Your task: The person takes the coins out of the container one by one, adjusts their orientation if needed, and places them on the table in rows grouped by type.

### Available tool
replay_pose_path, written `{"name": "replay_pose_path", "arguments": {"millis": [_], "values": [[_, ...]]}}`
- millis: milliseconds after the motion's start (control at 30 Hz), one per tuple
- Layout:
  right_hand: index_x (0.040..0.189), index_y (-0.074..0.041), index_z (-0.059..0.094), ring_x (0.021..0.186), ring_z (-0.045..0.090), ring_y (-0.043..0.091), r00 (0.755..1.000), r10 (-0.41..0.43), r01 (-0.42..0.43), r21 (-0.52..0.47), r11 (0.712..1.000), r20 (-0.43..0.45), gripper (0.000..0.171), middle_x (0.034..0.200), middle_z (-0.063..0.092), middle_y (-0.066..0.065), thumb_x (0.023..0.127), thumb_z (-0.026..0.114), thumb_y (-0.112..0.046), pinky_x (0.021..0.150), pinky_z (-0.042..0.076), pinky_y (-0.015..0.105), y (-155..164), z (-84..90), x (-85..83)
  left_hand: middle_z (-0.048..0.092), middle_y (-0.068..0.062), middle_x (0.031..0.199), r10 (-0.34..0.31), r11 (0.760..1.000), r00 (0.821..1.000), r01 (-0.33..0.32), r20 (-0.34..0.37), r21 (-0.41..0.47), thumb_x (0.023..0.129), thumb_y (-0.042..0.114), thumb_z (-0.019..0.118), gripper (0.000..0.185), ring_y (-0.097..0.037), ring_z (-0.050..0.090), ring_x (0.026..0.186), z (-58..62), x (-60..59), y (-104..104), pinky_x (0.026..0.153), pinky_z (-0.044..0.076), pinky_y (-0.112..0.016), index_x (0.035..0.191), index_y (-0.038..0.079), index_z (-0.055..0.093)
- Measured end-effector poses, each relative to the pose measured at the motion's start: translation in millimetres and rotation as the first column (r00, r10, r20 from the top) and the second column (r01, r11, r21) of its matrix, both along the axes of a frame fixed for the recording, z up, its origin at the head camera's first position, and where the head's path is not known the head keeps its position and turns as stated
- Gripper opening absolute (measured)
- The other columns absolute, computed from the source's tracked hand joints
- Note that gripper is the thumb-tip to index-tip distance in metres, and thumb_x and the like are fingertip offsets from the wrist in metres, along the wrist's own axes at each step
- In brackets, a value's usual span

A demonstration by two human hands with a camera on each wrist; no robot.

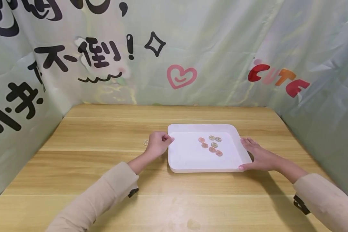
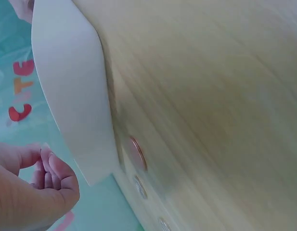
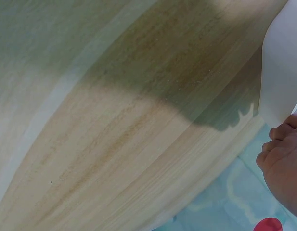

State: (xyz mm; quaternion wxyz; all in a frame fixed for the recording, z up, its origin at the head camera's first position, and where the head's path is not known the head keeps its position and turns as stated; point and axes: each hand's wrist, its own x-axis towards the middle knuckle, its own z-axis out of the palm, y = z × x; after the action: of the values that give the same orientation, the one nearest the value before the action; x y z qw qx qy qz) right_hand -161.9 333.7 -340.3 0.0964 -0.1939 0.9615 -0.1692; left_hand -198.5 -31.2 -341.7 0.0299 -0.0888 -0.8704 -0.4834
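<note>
A white tray [image 1: 191, 161] lies on the wooden table and holds several copper and silver coins [image 1: 212, 145]. My left hand [image 1: 164, 140] hovers at the tray's left rim with its fingers curled. In the left wrist view the left hand [image 2: 49, 168] shows no coin between the fingers. Beside it, coins [image 2: 137, 153] lie in a row on the table along the tray wall [image 2: 71, 86]. One coin [image 1: 145, 142] shows left of the hand in the head view. My right hand [image 1: 253, 151] rests with straight fingers against the tray's right side; the right wrist view shows this right hand [image 3: 283, 154] by the tray corner [image 3: 283, 62].
The wooden table [image 1: 104, 129] is walled on three sides by a pale green printed backdrop [image 1: 220, 48]. Bare wood stretches in front of the tray and to the left.
</note>
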Motion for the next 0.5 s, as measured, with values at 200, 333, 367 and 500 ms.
{"name": "replay_pose_path", "arguments": {"millis": [200,333,367,500], "values": [[0.14,0.016,0.017,0.134,0.011,0.054,1.0,0.0,0.0,0.004,1.0,0.003,0.109,0.146,0.017,0.036,0.068,0.077,-0.041,0.101,0.02,0.066,0,-0.4,0.5,0.061,-0.009,0.065,-0.036,0.999,0.999,0.037,-0.016,0.026,0.085,0.008,0.066,0.016,-0.009,0.045,0.056,-1.9,2.4,18,0.05,0.038,-0.017,0.074,-0.003,0.067],[0.14,0.016,0.018,0.133,0.012,0.054,1.0,0.0,0.0,0.011,1.0,-0.003,0.11,0.146,0.018,0.036,0.068,0.077,-0.042,0.102,0.02,0.066,-1,-0.4,0.2,0.062,-0.01,0.068,-0.06,0.997,0.998,0.061,-0.005,0.043,0.085,0.009,0.065,0.015,-0.009,0.046,0.058,-3.0,3.2,30,0.051,0.039,-0.016,0.076,-0.002,0.067],[0.14,0.016,0.018,0.133,0.012,0.054,1.0,0.0,0.0,0.011,1.0,-0.004,0.11,0.146,0.018,0.036,0.068,0.077,-0.042,0.102,0.02,0.066,-1,-0.2,0.3,0.062,-0.011,0.069,-0.067,0.997,0.998,0.067,-0.004,0.047,0.085,0.009,0.065,0.015,-0.009,0.046,0.058,-3.3,3.3,34,0.051,0.038,-0.016,0.076,-0.002,0.067],[0.14,0.016,0.018,0.134,0.012,0.054,1.0,-0.003,0.003,0.011,1.0,-0.002,0.11,0.146,0.018,0.036,0.068,0.077,-0.042,0.102,0.02,0.066,-1,0.4,0.6,0.062,-0.011,0.068,-0.089,0.994,0.996,0.09,-0.013,0.054,0.085,0.009,0.065,0.015,-0.008,0.045,0.058,-4.9,3.8,48,0.052,0.036,-0.014,0.076,-0.003,0.066]]}}
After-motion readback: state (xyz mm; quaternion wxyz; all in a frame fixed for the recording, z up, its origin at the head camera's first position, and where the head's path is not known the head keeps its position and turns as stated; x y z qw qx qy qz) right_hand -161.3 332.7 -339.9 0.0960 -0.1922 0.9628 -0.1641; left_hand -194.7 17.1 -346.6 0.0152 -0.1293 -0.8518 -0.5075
